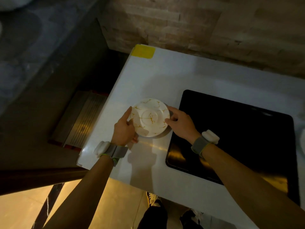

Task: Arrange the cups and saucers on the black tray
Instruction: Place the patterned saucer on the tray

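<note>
A white saucer (151, 117) with gold veins is held above the white table (165, 76), just left of the black tray (239, 129). My left hand (124, 128) grips its left rim, thumb on top and fingers underneath. My right hand (180, 122) pinches the right rim. A dark shadow or a second rim shows under the saucer's right edge; I cannot tell which. The tray lies flat and nothing stands on the part I see. No cup is in view.
A yellow patch (143, 52) marks the table's far left corner. A pale object (302, 139) shows at the right edge of the frame. Left of the table the floor drops to a metal grate (82, 119). A brick wall runs behind.
</note>
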Action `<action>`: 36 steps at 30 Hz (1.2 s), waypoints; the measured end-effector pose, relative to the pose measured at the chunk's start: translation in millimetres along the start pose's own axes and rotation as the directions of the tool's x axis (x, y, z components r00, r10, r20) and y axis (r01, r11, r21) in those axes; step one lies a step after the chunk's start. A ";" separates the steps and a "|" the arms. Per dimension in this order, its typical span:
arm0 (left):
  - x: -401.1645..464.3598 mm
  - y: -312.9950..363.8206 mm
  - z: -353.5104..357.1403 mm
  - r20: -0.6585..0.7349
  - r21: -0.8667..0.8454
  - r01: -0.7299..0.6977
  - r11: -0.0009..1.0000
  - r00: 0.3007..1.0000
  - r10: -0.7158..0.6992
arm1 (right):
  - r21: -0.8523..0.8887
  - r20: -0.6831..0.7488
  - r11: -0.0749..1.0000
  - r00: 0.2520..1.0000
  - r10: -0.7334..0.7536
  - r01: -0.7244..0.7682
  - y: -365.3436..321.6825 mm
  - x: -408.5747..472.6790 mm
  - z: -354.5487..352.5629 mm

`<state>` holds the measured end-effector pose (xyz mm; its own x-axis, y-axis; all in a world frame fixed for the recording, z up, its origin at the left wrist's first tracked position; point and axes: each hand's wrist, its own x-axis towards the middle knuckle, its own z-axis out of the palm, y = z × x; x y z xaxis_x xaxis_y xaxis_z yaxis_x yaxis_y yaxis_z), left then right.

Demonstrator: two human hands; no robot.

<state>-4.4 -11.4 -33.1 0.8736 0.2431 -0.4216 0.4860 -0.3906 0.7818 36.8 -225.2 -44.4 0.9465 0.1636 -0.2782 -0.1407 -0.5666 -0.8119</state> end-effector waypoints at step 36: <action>9.7 111.3 113.9 0.254 0.217 -0.336 0.917 0.926 0.279 | 0.350 -0.196 0.918 0.944 0.263 -0.183 50.1 -37.1 -133.6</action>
<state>61.0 -153.7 -2.5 0.9511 -0.1097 -0.2888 0.1574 -0.6322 0.7586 33.5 -367.5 -6.2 0.9139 -0.1532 -0.3760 -0.4046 -0.2676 -0.8745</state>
